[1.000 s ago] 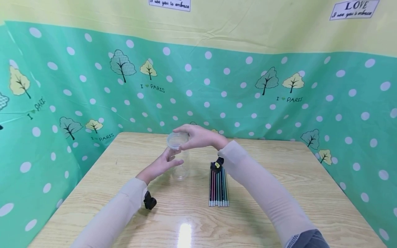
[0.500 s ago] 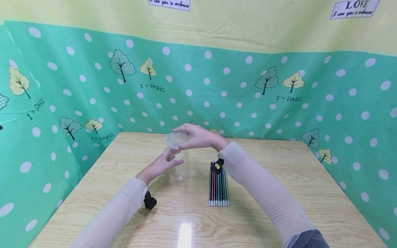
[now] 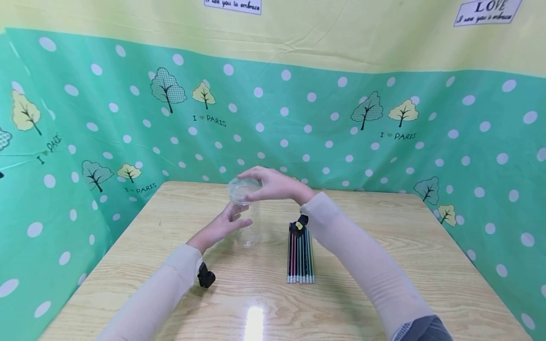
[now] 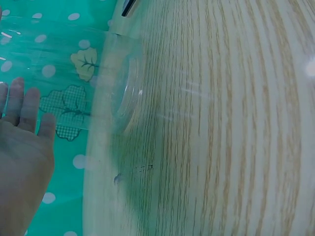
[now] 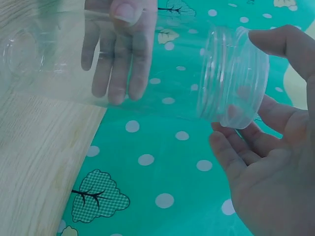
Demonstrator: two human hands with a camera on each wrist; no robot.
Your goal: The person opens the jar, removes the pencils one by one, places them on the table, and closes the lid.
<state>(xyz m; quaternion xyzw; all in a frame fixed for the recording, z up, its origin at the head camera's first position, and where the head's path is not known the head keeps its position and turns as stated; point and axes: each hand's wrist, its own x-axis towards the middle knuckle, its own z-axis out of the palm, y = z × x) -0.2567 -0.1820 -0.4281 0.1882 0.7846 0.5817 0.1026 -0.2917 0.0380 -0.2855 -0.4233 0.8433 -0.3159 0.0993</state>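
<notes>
A tall clear plastic jar (image 3: 250,233) stands upright on the table, seen through to the wood behind it. My left hand (image 3: 219,229) holds it round the upper body, and in the right wrist view the left fingers (image 5: 117,69) wrap behind the see-through wall with the thumb in front. At the top, my right hand (image 3: 275,184) grips the clear lid (image 3: 240,190) by its side, thumb on one edge and fingers on the opposite one. Screw threads of the jar's neck (image 5: 211,73) show just below the lid (image 5: 253,81).
Several dark pencils (image 3: 300,260) lie side by side right of the jar, eraser ends toward me, partly under my right wrist camera (image 3: 298,227). A green and yellow patterned cloth (image 3: 273,104) hangs behind the wooden table (image 3: 384,265).
My right hand has risen slightly with the lid, which now sits a little higher over the jar's mouth. The left hand and the jar body stay in place.
</notes>
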